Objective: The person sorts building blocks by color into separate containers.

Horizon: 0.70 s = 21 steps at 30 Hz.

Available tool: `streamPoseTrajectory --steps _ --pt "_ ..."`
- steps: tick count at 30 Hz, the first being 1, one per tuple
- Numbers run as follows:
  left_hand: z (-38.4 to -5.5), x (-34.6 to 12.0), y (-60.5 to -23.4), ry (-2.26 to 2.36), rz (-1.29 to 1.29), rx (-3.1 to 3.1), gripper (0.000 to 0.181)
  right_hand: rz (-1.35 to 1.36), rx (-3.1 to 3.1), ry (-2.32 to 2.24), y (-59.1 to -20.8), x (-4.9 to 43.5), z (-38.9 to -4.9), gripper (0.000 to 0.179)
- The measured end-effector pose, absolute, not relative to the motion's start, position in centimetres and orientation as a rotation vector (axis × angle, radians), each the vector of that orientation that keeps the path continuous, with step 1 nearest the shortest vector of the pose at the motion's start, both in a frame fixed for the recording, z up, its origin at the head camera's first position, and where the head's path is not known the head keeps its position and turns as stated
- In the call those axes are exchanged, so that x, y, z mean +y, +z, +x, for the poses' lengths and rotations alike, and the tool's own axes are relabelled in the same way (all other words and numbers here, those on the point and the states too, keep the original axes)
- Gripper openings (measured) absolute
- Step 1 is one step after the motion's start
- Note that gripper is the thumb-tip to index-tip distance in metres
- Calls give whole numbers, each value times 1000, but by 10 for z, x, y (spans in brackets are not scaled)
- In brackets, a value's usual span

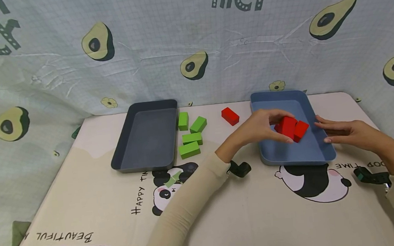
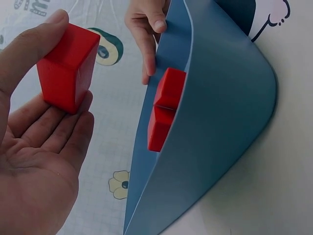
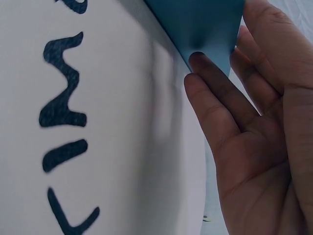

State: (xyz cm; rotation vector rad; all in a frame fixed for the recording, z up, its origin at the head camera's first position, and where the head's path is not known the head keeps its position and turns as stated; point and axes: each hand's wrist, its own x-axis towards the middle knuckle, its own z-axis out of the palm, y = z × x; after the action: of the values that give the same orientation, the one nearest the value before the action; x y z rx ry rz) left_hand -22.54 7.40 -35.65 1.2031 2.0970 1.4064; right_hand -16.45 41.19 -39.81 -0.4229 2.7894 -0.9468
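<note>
My left hand (image 1: pixel 265 126) pinches a red block (image 2: pixel 68 66) between thumb and fingers, above the blue tray (image 1: pixel 291 155). Inside that tray lie two red blocks (image 2: pixel 160 128), side by side in the left wrist view; in the head view the hand and held block partly cover them. At the tray's right wall is my right hand (image 1: pixel 356 134), its fingers extended. From the right wrist, fingertips (image 3: pixel 198 81) appear against the outside of the tray's wall. One more red block (image 1: pixel 230 116) lies on the table, left of the blue tray.
On the left stands a dark grey tray (image 1: pixel 144 143) with nothing in it. Several green blocks (image 1: pixel 190 149) lie along its right side. A panda-print cloth (image 1: pixel 121 223) covers the table, and an avocado-print sheet (image 1: pixel 149 64) hangs behind.
</note>
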Motion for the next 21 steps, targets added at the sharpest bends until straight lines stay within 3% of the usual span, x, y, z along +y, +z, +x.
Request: streamPoseTrajectory --steps 21 --pt "-225 83 -358 1358 1183 2097 60 -376 2760 -1007 -400 413 -163 60"
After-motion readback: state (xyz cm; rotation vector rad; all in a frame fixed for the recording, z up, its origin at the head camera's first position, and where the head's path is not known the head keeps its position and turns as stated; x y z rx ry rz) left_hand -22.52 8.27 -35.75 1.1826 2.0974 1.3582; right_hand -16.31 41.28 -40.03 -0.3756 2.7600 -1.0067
